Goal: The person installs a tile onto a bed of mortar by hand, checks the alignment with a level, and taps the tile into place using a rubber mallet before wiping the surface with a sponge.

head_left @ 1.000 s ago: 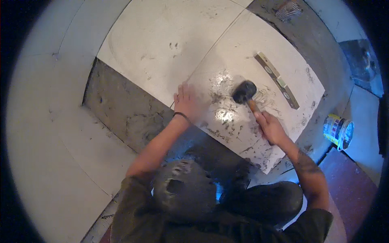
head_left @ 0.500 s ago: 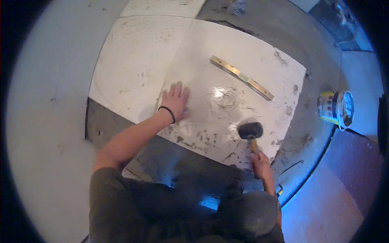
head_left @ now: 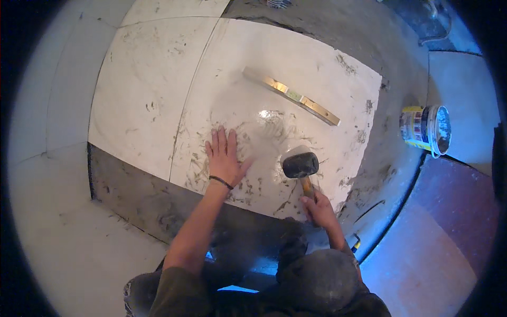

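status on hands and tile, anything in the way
Left hand open on white tile; right hand gripping mallet. Tile smeared dark in places. Spirit level lying on it, beyond mallet.

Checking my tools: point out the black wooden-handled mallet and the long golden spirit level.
Black wooden-handled mallet (head_left: 300, 165): head view, on its head.
Long golden spirit level (head_left: 293, 95): head view, near its middle.

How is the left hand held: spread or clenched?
Spread: the left hand has fingers extended and thumb out, palm facing the pale tile.
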The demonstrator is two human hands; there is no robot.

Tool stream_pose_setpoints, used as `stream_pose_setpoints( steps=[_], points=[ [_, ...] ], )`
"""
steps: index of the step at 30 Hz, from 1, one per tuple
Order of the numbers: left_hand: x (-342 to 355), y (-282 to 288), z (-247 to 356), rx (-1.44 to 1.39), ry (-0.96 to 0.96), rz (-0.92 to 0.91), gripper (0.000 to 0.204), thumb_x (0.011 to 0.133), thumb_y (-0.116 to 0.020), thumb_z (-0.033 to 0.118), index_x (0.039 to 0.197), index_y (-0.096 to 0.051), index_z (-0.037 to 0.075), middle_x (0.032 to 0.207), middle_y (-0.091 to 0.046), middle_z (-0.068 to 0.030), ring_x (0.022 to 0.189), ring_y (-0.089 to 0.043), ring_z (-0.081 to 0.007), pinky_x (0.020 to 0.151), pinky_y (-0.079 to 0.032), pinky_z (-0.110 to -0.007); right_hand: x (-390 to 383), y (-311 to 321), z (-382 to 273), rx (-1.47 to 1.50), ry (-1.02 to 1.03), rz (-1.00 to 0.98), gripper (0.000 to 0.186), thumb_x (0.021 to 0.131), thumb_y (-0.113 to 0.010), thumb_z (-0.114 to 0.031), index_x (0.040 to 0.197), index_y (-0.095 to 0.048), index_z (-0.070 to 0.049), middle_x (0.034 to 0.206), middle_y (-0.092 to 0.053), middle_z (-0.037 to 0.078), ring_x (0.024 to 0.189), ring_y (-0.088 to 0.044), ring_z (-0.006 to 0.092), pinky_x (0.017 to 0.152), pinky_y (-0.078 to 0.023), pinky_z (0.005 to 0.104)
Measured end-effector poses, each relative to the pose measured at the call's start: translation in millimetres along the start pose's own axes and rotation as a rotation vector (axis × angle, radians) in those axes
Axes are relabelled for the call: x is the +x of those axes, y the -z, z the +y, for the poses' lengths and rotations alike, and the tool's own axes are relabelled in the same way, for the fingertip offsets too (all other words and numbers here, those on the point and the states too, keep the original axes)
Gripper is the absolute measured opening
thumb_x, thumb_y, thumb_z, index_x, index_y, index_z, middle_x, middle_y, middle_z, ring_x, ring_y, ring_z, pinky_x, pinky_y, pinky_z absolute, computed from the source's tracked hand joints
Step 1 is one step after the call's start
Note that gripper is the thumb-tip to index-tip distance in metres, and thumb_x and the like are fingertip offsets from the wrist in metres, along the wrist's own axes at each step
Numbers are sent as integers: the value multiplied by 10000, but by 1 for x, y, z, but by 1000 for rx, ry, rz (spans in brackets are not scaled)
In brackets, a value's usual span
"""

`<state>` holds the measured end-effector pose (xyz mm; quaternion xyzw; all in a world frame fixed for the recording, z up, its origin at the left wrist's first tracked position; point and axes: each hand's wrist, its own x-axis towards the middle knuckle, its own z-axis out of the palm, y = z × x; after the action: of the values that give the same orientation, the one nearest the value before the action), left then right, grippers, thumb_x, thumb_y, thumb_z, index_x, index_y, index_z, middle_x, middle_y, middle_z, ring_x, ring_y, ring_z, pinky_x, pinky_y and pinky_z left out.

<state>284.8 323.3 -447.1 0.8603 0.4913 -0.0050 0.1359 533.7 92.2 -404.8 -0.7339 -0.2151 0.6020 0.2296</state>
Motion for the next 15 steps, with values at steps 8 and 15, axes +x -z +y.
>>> stream_pose_setpoints(
  steps=[8, 15],
  points=[
    [-10, 7, -18, 6, 119, -23, 953, 915, -622, 598, 1568, -306, -20, 1652, -206, -292, 1536, -166, -478, 1216, -131, -644, 3, -4, 3, 77, 58, 12, 243, 983, -663, -259, 1057, -600, -36, 658, -576, 5, 496, -528, 98, 458, -425, 276],
    [-17, 12, -74, 73, 507, 103, 935, 965, -558, 600, 1582, -253, -34, 1660, -207, -271, 1540, -180, -456, 1210, -162, -640, 1, 0, -3, 170, -15, -44, 319, 908, -785, -223, 1128, -627, -54, 705, -571, -42, 557, -526, 68, 499, -415, 255]
  ],
)
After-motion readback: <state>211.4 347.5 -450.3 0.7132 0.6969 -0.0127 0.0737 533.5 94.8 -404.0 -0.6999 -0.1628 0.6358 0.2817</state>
